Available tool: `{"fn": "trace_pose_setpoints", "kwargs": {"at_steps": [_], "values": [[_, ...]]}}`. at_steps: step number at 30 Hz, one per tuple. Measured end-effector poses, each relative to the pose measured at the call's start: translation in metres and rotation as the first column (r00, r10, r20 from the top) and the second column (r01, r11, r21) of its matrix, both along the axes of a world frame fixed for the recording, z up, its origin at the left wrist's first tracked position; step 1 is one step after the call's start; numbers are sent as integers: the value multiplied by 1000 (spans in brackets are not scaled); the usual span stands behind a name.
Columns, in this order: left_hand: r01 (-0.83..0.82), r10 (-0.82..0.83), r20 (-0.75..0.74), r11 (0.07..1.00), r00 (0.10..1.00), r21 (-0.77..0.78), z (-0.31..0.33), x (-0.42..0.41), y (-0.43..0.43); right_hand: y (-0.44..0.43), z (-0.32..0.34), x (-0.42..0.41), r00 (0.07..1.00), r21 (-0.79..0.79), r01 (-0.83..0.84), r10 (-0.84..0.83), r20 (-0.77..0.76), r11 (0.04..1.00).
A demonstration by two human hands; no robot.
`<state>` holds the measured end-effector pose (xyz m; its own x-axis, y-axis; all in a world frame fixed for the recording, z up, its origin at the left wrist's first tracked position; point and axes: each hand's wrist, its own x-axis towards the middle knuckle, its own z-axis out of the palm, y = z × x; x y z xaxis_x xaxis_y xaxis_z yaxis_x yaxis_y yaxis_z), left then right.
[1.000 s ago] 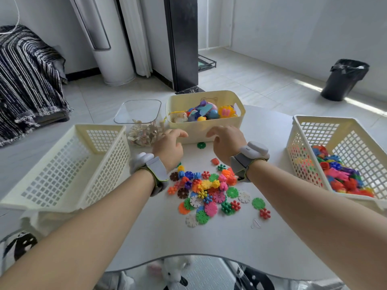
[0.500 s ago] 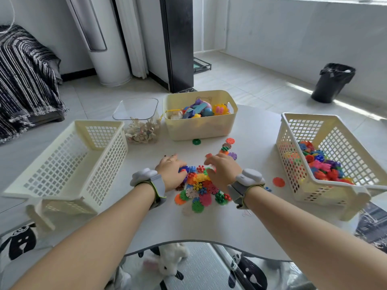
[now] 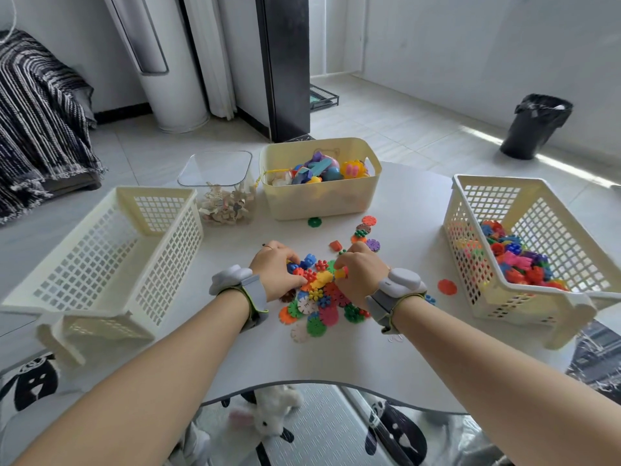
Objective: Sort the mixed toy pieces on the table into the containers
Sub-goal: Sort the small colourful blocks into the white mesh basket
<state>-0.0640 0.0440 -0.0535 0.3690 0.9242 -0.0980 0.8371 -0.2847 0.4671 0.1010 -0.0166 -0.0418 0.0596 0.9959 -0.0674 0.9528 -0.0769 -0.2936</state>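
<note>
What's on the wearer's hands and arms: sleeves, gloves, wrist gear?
No sleeves or gloves on the left hand or right hand. Left wrist strap and right wrist strap are grey with a yellow-green edge, each topped by a rounded pale grey module.

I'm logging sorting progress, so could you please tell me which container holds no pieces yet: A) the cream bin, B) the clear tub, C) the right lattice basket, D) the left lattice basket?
D: the left lattice basket shows only bare mesh inside, whereas the right lattice basket, the cream bin and the clear tub each hold pieces.
</note>
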Motion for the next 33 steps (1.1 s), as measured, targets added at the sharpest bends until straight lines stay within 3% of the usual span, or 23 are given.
{"fn": "trace_pose_setpoints", "kwargs": {"at_steps": [10,12,14,15,16,18,19,20,21,23,33], "values": [[9,-8,65,1000,998,-7,3,1,-2,3,1,-1,999,58,-8,10,-31,998],[7,-7,77,1000,997,2,6,1,-2,4,1,-1,995,104,29,-19,-102,994],[-25,26,131,1000,991,-5,8,2,-1,6,1,-2,958,165,172,-126,-256,971],[-45,48,173,999,984,-18,10,3,0,8,2,-2,901,154,271,-194,-389,950],[-61,66,219,998,974,-31,12,4,0,10,3,-4,781,83,367,-258,-569,927],[-76,88,306,996,948,-49,18,7,0,12,8,-7,343,-167,435,-334,-878,885],[-77,89,339,996,937,-47,21,9,0,12,10,-8,116,-274,396,-344,-932,876],[-74,82,361,997,929,-36,23,11,0,12,12,-9,-43,-339,347,-346,-937,874],[-69,72,375,997,924,-21,26,12,-1,11,14,-10,-142,-375,310,-348,-927,874],[-54,47,407,999,912,6,28,15,-1,10,15,-9,-237,-410,273,-352,-905,870],[77,-75,462,997,883,15,32,29,-12,10,22,-9,-474,-616,106,-505,-722,781]]}}
